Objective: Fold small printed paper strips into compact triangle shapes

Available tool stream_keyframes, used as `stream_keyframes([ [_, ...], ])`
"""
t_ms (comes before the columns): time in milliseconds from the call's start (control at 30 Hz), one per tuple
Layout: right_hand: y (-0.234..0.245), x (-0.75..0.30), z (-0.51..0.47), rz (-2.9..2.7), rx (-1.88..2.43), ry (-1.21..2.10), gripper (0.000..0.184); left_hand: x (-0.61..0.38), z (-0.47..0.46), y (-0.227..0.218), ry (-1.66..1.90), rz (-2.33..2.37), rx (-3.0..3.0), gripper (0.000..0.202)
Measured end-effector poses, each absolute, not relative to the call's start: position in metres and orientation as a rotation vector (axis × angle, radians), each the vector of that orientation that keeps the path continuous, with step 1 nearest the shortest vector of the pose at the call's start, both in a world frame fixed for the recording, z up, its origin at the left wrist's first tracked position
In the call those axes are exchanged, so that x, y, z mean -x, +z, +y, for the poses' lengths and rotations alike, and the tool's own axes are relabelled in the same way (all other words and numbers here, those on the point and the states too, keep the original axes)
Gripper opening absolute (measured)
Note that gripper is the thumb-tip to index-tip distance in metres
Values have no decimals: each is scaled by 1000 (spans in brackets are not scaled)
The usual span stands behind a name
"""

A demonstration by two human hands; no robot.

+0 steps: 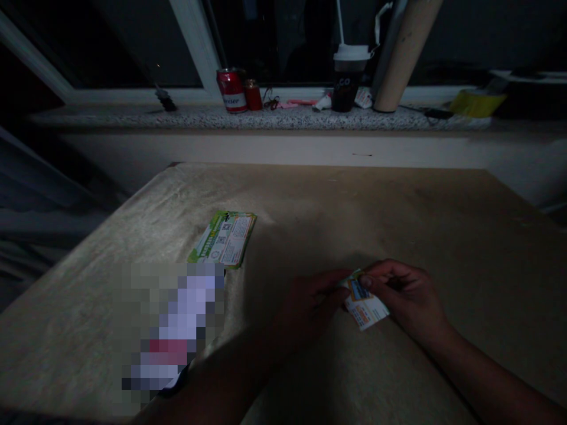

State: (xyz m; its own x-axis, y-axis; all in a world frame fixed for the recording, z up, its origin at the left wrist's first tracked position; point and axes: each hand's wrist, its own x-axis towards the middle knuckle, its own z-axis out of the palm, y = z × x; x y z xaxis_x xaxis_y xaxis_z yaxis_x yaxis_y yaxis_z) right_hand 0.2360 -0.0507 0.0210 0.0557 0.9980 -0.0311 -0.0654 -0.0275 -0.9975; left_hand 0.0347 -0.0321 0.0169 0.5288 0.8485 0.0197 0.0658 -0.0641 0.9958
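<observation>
Over the right half of the table, my two hands meet at a small printed paper card (370, 313), white with a blue picture and orange print. My left hand (316, 301) pinches its left edge between thumb and fingers. At the top right, my right hand (405, 292) grips it with the thumb on the front face. The card appears folded or doubled near the top, though the fingers partly cover it. Farther left lies a green and white printed packet (225, 239) with QR codes, apart from both hands.
A blurred-out, pixelated object (181, 324) lies left of my left forearm. Along the granite windowsill (186, 120) stand a red can (231, 91), a small red bottle (253, 95), a dark lidded cup (345, 82), a cardboard tube (405, 56) and something yellow (477, 103).
</observation>
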Motion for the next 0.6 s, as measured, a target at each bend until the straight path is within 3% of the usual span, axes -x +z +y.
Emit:
stream_keyframes([
  [267,24,-237,-51,-1124,1241,1217,23,-37,-34,13,818,854,-1443,38],
  [600,20,-236,-51,-1182,1187,1163,13,-34,-35,11,844,897,-1425,43],
])
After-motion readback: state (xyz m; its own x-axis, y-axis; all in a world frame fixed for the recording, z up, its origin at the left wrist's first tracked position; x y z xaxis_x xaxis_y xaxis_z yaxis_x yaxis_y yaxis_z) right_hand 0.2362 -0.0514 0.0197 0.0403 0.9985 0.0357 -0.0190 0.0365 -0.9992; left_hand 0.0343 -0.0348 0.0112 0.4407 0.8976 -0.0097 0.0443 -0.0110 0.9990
